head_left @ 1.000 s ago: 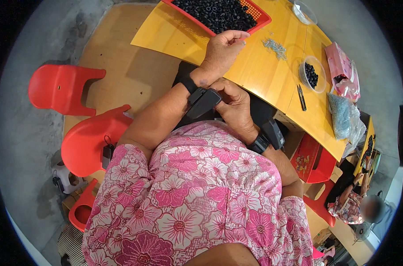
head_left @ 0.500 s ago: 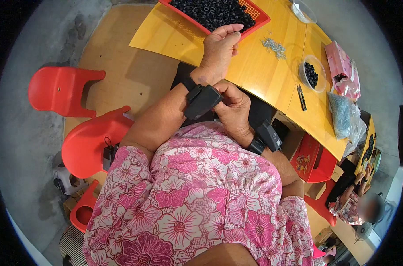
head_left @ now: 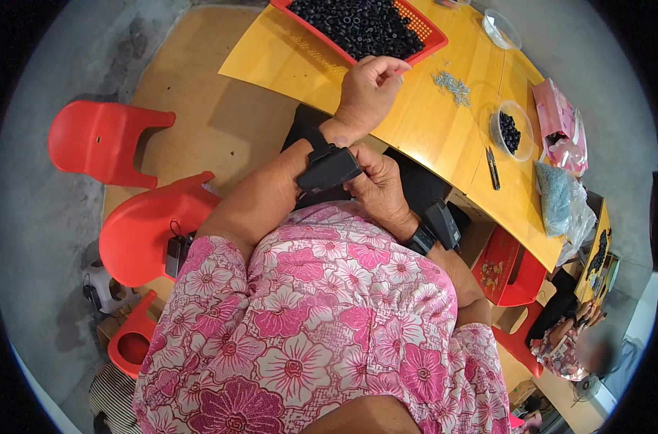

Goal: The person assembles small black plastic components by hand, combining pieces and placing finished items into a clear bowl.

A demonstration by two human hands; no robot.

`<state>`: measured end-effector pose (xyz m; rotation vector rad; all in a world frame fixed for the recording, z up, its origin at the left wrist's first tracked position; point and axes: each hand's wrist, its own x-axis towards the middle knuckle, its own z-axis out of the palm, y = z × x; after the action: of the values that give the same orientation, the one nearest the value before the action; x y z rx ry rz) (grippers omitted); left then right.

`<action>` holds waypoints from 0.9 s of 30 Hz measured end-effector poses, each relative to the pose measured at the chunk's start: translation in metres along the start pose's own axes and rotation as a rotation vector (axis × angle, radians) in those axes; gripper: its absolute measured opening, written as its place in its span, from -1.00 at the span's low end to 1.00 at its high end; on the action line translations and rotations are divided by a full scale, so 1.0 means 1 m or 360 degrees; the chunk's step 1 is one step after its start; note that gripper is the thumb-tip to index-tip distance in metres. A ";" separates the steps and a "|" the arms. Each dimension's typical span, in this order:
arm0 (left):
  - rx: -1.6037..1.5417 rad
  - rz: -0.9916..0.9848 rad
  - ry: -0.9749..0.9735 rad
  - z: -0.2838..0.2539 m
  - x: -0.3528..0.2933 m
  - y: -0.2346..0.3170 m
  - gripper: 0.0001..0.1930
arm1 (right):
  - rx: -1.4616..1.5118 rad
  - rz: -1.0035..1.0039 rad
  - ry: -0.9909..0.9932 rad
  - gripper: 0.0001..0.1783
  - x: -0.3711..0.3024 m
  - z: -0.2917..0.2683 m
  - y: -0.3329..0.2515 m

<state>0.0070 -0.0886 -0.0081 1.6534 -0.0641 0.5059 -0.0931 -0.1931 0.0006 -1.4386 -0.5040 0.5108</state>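
My left hand (head_left: pixel 369 94) is raised at the near edge of the yellow table, just below the red basket (head_left: pixel 322 37) of small black ring-shaped parts. Its fingers are loosely curled, with nothing visible in them. A boxy black device (head_left: pixel 329 171) is strapped to my left wrist. My right hand (head_left: pixel 382 189) reaches across under the left wrist, thumb and fingers closed against the device's end; part of the grip is hidden behind it. Another black device (head_left: pixel 441 224) sits on my right wrist.
On the yellow table (head_left: pixel 430 137) lie small clear pieces (head_left: pixel 452 88), a clear bowl (head_left: pixel 525 141) of black parts, a black pen-like tool (head_left: pixel 493 168), a pink bag (head_left: pixel 558 119) and a bag of bluish granules (head_left: pixel 553 199). Red chairs (head_left: pixel 101 141) stand left. Another person (head_left: pixel 561 351) sits far right.
My left hand has turned and its fingers have curled in more. The right hand stays at the left wrist's device, shifted slightly. The view has moved a little.
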 end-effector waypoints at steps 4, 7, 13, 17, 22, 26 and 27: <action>0.0412 0.0435 -0.0215 -0.003 -0.002 0.006 -0.80 | 0.0032 -0.0123 0.0041 -0.71 -0.002 0.000 0.007; 0.0576 0.0735 -0.0296 -0.003 0.001 0.016 -0.83 | 0.0089 -0.0137 0.0089 -0.72 -0.003 0.001 0.004; 0.0790 0.0975 -0.0553 -0.004 0.000 0.023 -0.85 | 0.0100 -0.0123 0.0151 -0.84 -0.002 0.003 0.001; 0.0757 0.0985 -0.0634 -0.006 0.002 0.022 -0.84 | 0.0338 0.0063 0.0221 -0.89 -0.001 0.005 -0.003; 0.0460 0.0681 -0.0505 -0.004 0.004 0.015 -0.84 | -0.0078 0.0061 0.0176 -0.94 0.006 -0.003 0.003; -0.0156 -0.0072 -0.0604 -0.002 -0.004 0.021 -0.84 | -0.0125 -0.0103 0.0112 -0.93 0.010 -0.005 0.004; -0.0186 -0.0126 -0.0552 -0.001 -0.006 0.021 -0.84 | -0.0178 -0.0190 0.0165 -0.92 0.010 -0.004 0.003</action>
<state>-0.0053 -0.0920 0.0095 1.6066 -0.2772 0.1481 -0.0828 -0.1899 -0.0025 -1.5232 -0.5386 0.3155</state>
